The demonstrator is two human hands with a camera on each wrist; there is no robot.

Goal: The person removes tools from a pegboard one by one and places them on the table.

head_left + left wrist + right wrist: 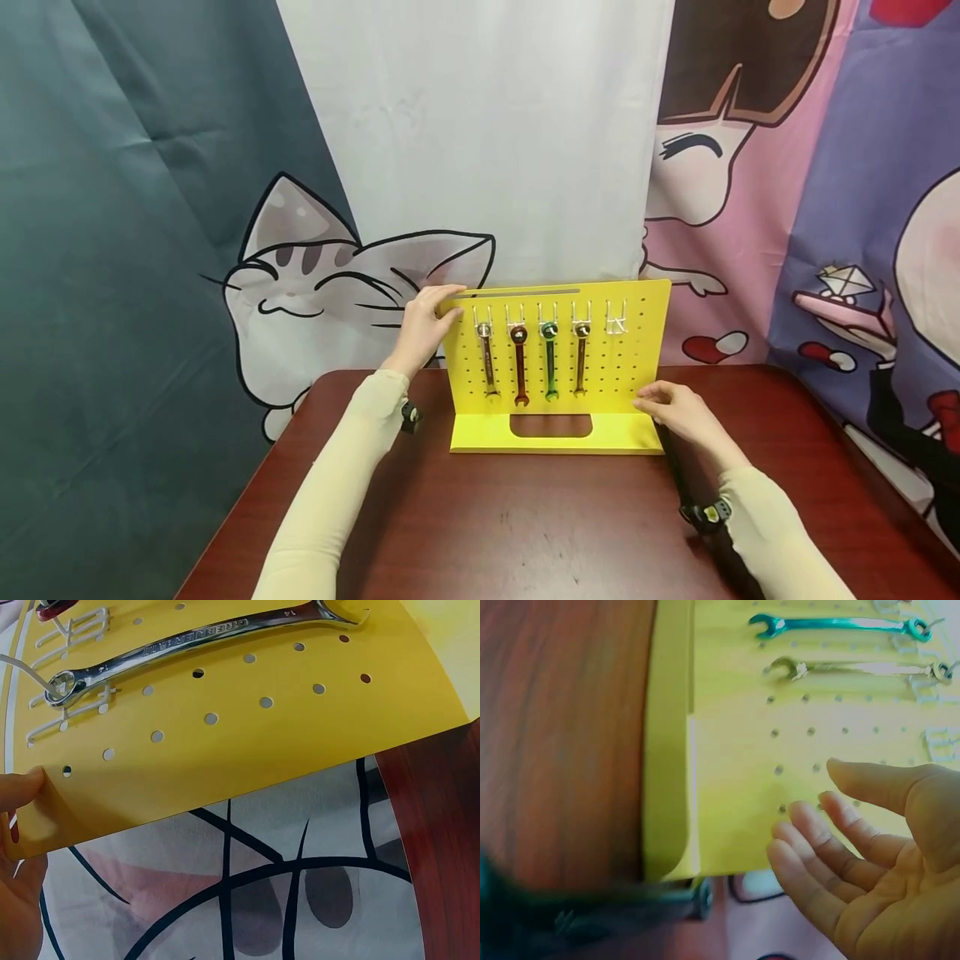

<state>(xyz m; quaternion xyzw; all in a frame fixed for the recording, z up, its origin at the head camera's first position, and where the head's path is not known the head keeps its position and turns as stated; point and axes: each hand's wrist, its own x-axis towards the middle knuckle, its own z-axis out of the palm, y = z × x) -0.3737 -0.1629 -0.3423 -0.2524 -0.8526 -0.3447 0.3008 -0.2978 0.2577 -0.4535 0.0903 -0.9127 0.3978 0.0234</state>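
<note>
Yellow pegboard (pixel 536 371), silver wrench (pixel 184 640) ("14").

I hold both sleeved arms (pixel 330 500) outstretched, the left hand (pixel 426 323) raised in a thumb-and-finger pinch, the right hand (pixel 681 412) lower, its fingers loosely bent.

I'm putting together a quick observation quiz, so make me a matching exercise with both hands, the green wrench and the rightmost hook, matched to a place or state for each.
Column one:
1. Left hand
2. Right hand
3. Green wrench
4. Rightmost hook

Column two:
A. Has no wrench hanging on it
B. Grips the upper left corner of the yellow pegboard
C. Hangs third from the left in the head view
D. By the pegboard's lower right edge, fingers relaxed

Right pairs: 1-B, 2-D, 3-C, 4-A.
</note>
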